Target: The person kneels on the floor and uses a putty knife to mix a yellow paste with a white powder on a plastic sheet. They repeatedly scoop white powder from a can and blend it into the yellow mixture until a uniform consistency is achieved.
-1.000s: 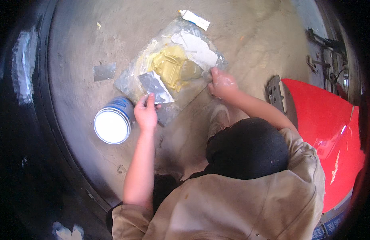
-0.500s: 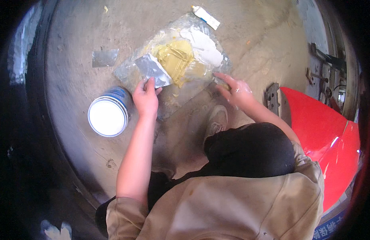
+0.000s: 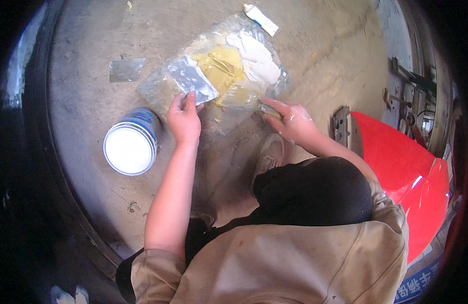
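Note:
My left hand (image 3: 184, 121) pinches the near edge of a thin metal spreader sheet (image 3: 186, 81) smeared with white. The sheet rests over the left part of a flat mixing board (image 3: 152, 90) on the floor. Beside its edge lies a spread of yellow putty (image 3: 219, 65), and farther right is a patch of white paste (image 3: 258, 58). My right hand (image 3: 296, 123), spotted with white, is closed on a narrow scraper (image 3: 269, 110) at the board's near right edge. The scraper's handle is mostly hidden by the fingers.
A blue can with a white lid (image 3: 130, 151) stands left of my left forearm. A loose metal sheet (image 3: 126, 70) lies beyond it. A white tube (image 3: 260, 19) touches the board's far corner. To my right is a glossy red panel (image 3: 396, 162); my shoe (image 3: 269, 154) is close below the board.
My right hand has shifted left and slightly nearer with the scraper. My left hand still holds the spreader sheet, which lies a little flatter on the board. The whole view has shifted slightly.

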Available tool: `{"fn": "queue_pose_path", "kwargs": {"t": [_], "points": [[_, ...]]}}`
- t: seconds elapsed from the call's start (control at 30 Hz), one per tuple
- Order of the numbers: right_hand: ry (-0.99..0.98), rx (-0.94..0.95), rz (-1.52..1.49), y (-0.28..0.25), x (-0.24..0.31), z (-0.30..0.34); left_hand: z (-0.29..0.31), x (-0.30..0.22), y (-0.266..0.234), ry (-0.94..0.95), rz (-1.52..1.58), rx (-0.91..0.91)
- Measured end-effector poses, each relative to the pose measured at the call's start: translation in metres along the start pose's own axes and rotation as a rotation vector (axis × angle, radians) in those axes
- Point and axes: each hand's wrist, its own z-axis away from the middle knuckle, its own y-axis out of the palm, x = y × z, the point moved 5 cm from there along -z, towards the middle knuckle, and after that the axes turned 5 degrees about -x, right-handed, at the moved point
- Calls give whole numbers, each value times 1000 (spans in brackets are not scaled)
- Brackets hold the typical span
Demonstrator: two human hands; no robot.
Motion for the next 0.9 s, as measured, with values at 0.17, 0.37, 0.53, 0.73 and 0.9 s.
{"fn": "queue_pose_path", "kwargs": {"t": [0.17,0.37,0.53,0.73,0.9], "points": [[-65,-40,-14,5,1,-2,-2,0,0,-9,-19,8],[-26,-12,-3,12,-4,-5,0,0,3,13,-13,21],[-56,-43,-11,11,-2,-6,4,0,5,6,-46,73],[-18,-33,5,15,-5,-6,6,1,7,51,-180,142],[7,-20,-38,16,-8,-8,8,0,5,114,-342,241]]}}
